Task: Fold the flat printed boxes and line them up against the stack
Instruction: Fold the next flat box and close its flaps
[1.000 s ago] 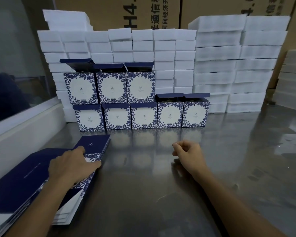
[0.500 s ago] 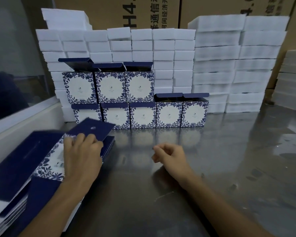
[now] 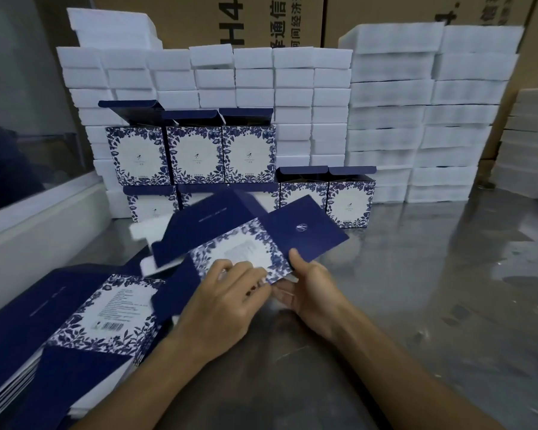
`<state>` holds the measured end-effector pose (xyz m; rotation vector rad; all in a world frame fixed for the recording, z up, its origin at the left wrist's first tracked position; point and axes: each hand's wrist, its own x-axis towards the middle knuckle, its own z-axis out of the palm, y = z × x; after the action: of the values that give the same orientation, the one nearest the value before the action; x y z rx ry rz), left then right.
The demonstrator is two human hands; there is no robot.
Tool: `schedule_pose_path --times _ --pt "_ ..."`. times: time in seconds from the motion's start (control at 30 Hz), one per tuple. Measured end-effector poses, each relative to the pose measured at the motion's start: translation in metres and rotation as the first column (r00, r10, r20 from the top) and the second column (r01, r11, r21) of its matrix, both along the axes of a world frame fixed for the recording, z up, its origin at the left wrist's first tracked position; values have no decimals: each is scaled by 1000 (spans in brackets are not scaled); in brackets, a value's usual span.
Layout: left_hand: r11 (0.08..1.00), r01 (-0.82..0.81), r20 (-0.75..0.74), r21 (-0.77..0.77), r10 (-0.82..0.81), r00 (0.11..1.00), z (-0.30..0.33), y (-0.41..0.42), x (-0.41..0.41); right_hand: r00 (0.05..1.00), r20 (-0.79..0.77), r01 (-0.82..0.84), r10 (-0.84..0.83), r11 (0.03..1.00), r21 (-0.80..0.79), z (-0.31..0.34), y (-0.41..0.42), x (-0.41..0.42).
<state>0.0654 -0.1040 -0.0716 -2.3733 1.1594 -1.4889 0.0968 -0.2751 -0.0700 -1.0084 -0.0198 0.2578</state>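
A flat printed box (image 3: 246, 240), navy with a blue floral panel, is held above the metal table (image 3: 416, 290) in front of me. My left hand (image 3: 227, 299) grips its near edge with curled fingers on the floral panel. My right hand (image 3: 311, 290) pinches the box's right near edge, thumb on top. A pile of flat boxes (image 3: 75, 321) lies at the lower left. Folded boxes (image 3: 350, 200) with open lids stand in two rows against the white foam stack (image 3: 292, 88); three folded boxes (image 3: 193, 155) form the upper row.
A taller white foam stack (image 3: 423, 103) stands at the back right, with more foam (image 3: 528, 135) at the far right. Brown cartons (image 3: 261, 20) rise behind. A white ledge under a glass pane (image 3: 28, 212) borders the table on the left.
My left hand lifted one flat box off the pile and carried it right to the middle. My right hand moved left and took hold of its edge.
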Motion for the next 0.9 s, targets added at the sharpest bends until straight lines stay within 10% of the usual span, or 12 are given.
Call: schedule_pose_path --times 0.2,0.3,0.5,0.63,0.7,0.8,0.9 --pt "897 -443 -381 -18 403 832 -2 29 12 868 117 494 -483 864 -97 3 -34 15" --pt "752 -658 -589 44 551 590 -3 48 16 840 108 540 -532 840 -59 2 -46 17" --pt "614 -785 -598 82 661 454 1 61 20 837 69 545 -543 838 -28 -7 -51 19" --pt "595 -658 -695 -462 218 685 -5 64 19 867 17 497 -497 863 -87 -7 -55 19" --pt "259 -538 -597 -802 -309 741 1 63 20 884 -12 465 -467 883 -67 -7 -53 19" --pt "-255 -586 -59 -769 -884 464 22 59 15 894 -68 441 -443 896 -46 -3 -47 16" --pt "-202 -686 47 -699 -970 237 27 53 12 893 -130 439 -431 898 36 -2 -44 16"
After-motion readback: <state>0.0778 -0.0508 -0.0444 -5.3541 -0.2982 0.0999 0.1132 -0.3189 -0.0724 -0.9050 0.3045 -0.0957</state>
